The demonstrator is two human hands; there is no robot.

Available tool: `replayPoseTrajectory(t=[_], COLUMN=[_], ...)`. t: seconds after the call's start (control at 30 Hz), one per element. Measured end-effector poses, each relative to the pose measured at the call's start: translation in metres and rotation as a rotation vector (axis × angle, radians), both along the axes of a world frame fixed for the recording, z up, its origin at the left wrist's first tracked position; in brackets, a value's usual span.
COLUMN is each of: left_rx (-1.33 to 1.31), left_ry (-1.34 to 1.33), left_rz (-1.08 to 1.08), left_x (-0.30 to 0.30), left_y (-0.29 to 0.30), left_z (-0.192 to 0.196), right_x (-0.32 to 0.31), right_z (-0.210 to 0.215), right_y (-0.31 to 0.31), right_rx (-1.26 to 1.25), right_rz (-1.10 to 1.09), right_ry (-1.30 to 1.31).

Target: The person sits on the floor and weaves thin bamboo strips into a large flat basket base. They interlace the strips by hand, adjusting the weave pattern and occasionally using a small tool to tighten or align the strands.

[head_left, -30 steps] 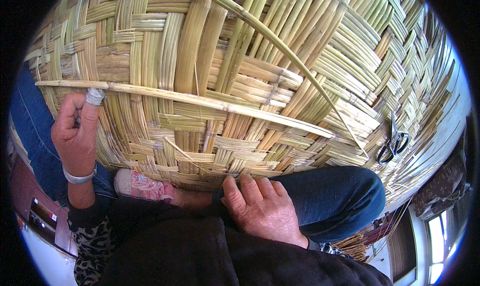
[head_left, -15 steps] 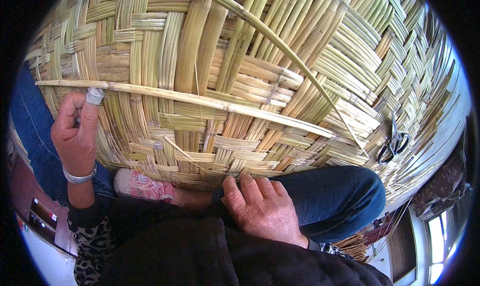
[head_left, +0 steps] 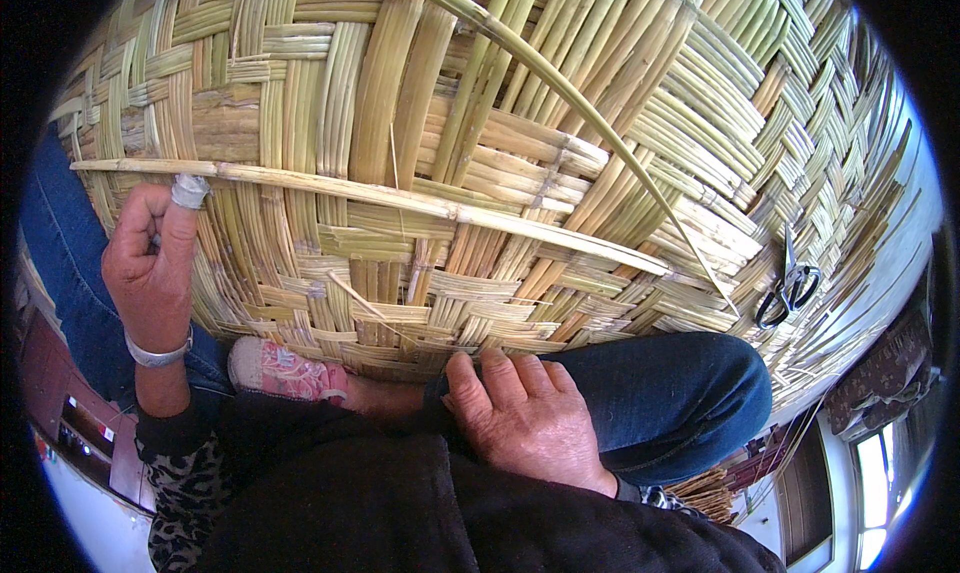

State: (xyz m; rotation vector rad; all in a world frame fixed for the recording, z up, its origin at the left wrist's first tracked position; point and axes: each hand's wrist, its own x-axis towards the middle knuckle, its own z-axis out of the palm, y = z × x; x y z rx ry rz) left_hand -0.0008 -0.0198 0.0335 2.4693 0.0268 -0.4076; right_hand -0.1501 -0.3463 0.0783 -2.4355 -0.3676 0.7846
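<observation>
A long pale split reed (head_left: 400, 203) lies across the woven reed mat (head_left: 300, 153). My left hand (head_left: 150, 248) is at its left part, with fingers curled in. Silvery tape (head_left: 190, 190) wraps the tip of one digit, which meets the reed's lower edge. I see nothing held in that hand, though its palm side is hidden. My right hand (head_left: 525, 413) rests on my bent leg, fingers draped and slightly apart, holding nothing. Another greenish reed (head_left: 570, 93) slants over the mat from the top toward the right.
Black-handled scissors (head_left: 788, 291) lie on the mat's right part. Loose strip ends (head_left: 870, 263) stick out along the right edge. My pink patterned shoe (head_left: 285, 370) is by the mat's near edge. A bundle of brown stalks (head_left: 705, 493) lies beyond my leg at lower right.
</observation>
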Motion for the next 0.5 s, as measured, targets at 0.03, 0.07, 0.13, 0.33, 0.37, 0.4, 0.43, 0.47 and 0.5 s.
replayPoseTrajectory(t=[0.03, 0.07, 0.13, 0.33, 0.37, 0.4, 0.43, 0.47, 0.5], left_rx=[-0.031, -0.049, -0.065, -0.031, -0.031, -0.009, -0.031, -0.030, -0.016], left_ry=[0.001, 0.001, 0.003, 0.002, 0.000, -0.003, 0.000, 0.002, 0.003], left_rz=[-0.004, -0.003, 0.005, -0.001, -0.007, -0.009, -0.007, -0.002, 0.009], left_x=[0.0000, 0.0001, -0.0001, 0.0003, 0.0004, 0.0005, 0.0006, 0.0006, 0.0006], left_y=[-0.0001, -0.0003, -0.0008, -0.0020, -0.0020, -0.0020, -0.0019, -0.0017, -0.0015], left_z=[-0.0001, -0.0003, -0.0006, 0.0012, 0.0012, 0.0011, 0.0007, 0.0002, -0.0001], right_x=[0.0001, 0.0001, -0.0002, 0.0008, 0.0010, 0.0011, 0.0011, 0.0009, 0.0008], right_z=[0.0002, 0.0002, 0.0003, 0.0004, 0.0013, 0.0017, 0.0015, 0.0011, 0.0009], right_y=[0.0000, 0.0000, 0.0001, 0.0002, 0.0001, 0.0000, 0.0002, 0.0004, 0.0006], right_rx=[-0.003, -0.003, -0.003, -0.007, -0.009, -0.012, -0.012, -0.012, -0.012], right_rz=[0.001, 0.001, -0.003, 0.003, 0.005, 0.007, 0.007, 0.006, 0.006], right_ry=[-0.008, -0.007, -0.008, -0.002, 0.006, 0.013, 0.011, 0.008, 0.006])
